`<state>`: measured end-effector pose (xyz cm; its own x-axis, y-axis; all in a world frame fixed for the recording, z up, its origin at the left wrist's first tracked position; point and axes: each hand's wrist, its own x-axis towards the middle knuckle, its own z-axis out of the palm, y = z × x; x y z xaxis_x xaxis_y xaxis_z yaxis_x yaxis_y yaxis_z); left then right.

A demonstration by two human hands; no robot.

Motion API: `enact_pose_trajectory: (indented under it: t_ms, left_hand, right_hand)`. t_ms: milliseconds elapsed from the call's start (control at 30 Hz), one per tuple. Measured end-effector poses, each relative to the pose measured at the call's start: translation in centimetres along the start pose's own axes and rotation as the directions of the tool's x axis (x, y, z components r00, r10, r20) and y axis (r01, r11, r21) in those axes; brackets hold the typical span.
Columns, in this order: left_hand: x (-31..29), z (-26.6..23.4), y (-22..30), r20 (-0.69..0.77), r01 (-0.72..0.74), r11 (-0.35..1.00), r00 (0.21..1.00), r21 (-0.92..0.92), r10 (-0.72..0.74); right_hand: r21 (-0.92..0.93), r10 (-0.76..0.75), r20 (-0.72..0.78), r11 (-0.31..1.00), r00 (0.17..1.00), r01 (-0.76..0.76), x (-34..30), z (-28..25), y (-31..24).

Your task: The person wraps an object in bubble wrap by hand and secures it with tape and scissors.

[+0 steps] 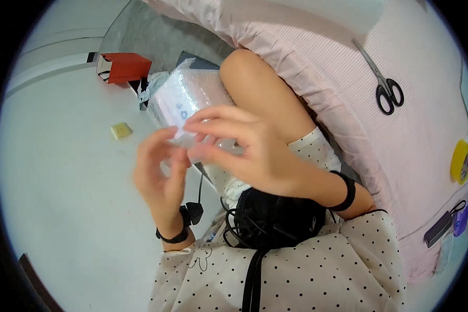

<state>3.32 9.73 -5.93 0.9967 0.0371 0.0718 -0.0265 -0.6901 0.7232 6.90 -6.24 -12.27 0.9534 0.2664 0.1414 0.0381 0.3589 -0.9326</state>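
Note:
My left hand (158, 166) and my right hand (244, 148) meet in front of my lap, slightly blurred. Their fingers are curled, thumbs and fingertips drawn together. Traces of something clear, like thin film, show around the fingers, but I cannot make out exactly what is pinched. Just beyond the hands lies a package in clear bubble wrap (200, 91), pale pink and white inside, with small blue marks. It rests by my bent knee, and my right fingers cover its near edge.
Black-handled scissors (382, 86) lie on the pink striped bedding (327, 57) at right. Farther along are a yellow tape roll (460, 161) and a dark grey oblong (438, 229). An orange-red box (124, 67) and a small yellow block (120, 130) stand left. A black pouch-like thing (275, 218) covers my lap.

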Motion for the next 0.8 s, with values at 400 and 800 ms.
enact_pose_trajectory:
  t_ms: [400,800]
  left_hand:
    - [-3.1,1.2,1.1,0.210,-0.172,0.936,0.971,0.306,0.109]
    - [2.4,-0.6,3.5,0.303,-0.157,0.811,0.953,0.564,-0.027]
  right_hand:
    - [0.026,0.207,0.126,0.977,0.970,-0.212,-2.6,-1.0,0.9]
    - [0.049,0.011,-0.005,0.999,1.000,-0.011,-0.9,-0.4,4.2]
